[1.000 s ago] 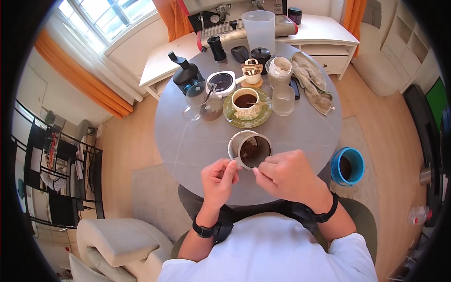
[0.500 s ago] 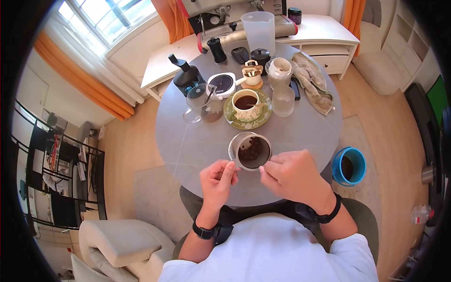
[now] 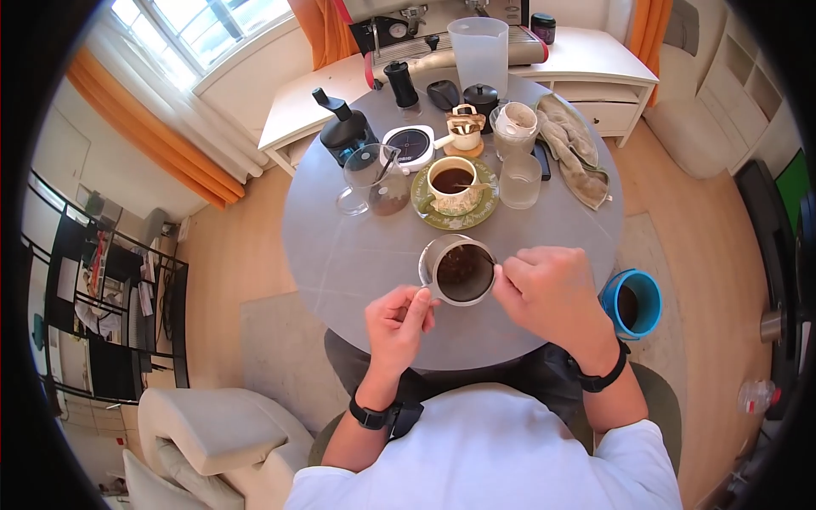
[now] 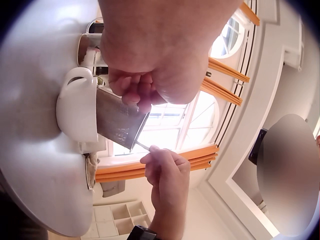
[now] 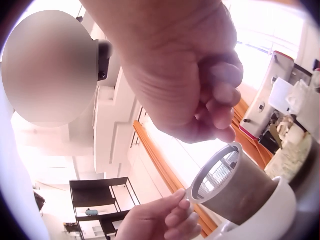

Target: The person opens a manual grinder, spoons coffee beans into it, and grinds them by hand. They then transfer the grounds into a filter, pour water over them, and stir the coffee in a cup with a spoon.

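A metal mesh strainer (image 3: 469,293) with dark, wet bits inside leans in the mouth of a white cup (image 4: 77,112). My left hand (image 3: 398,330) pinches a small tab at the strainer's rim between thumb and forefinger. On the other side, my right hand (image 3: 548,293) pinches a thin, light stick (image 4: 143,146) that reaches over the rim into the strainer. The stick's lower end is hidden inside. Beyond the strainer, a patterned cup (image 3: 455,197) of dark liquid, with a spoon in it, rests on a green saucer (image 3: 433,219).
A glass jug (image 3: 374,183), a black grinder (image 3: 347,136), a white scale (image 3: 406,166), a drinking glass (image 3: 520,191) and a cloth (image 3: 574,157) stand or lie around the far half of the round table (image 3: 340,272). A blue bucket (image 3: 650,297) sits on the floor at the right.
My right hand has moved from the strainer's near edge round to its right side. The dark bits inside have shifted. The left hand keeps its pinch at the rim.
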Available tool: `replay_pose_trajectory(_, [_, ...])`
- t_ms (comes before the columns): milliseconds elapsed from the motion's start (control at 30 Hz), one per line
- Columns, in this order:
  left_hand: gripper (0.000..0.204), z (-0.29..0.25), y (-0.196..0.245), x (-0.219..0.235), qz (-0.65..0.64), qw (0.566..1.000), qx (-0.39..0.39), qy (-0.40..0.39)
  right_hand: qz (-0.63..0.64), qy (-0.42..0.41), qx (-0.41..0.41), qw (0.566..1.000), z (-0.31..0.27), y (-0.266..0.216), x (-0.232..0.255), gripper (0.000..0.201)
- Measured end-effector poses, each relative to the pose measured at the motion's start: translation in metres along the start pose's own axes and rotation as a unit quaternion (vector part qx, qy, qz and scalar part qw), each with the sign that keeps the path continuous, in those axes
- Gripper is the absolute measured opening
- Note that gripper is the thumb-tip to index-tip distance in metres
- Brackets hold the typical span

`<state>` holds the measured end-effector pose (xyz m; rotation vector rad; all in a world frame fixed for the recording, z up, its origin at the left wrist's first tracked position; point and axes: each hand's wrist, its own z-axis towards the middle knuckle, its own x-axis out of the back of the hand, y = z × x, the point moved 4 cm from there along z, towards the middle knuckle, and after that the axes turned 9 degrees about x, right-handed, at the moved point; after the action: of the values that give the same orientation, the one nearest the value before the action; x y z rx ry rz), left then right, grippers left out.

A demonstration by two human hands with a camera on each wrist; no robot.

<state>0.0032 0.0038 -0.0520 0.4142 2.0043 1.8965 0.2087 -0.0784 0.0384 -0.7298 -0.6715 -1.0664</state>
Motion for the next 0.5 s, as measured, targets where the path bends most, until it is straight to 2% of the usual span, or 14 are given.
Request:
replay_pose_trajectory(67, [0.026,0.0,0.0,0.0,0.003,1.0,0.001,-0.001,0.042,-0.073,0.025,0.996,-0.009,-0.006,-0.005,0.026])
replay_pose_trajectory(200, [0.026,0.001,0.003,-0.003,-0.003,1.0,0.013,-0.011,0.113,-0.04,0.041,0.992,-0.002,-0.015,-0.009,0.027])
replay_pose_trajectory(267, [0.026,-0.002,0.003,-0.001,-0.002,1.0,0.017,-0.003,-0.008,-0.005,-0.018,1.0,-0.002,0.0,-0.001,0.027])
replay_pose_trajectory(300, [0.026,-0.002,0.003,-0.001,0.008,1.0,0.003,-0.006,-0.006,-0.003,-0.013,1.0,-0.002,0.0,0.001,0.027])
replay_pose_trajectory(367, [0.026,-0.003,0.002,-0.002,0.018,1.0,-0.009,-0.007,0.094,-0.064,0.026,0.993,-0.008,-0.008,0.0,0.026])
replay_pose_trajectory(500, [0.026,0.0,0.004,-0.006,0.0,1.0,0.0,-0.019,0.092,-0.019,0.034,0.995,-0.005,-0.01,-0.006,0.025])
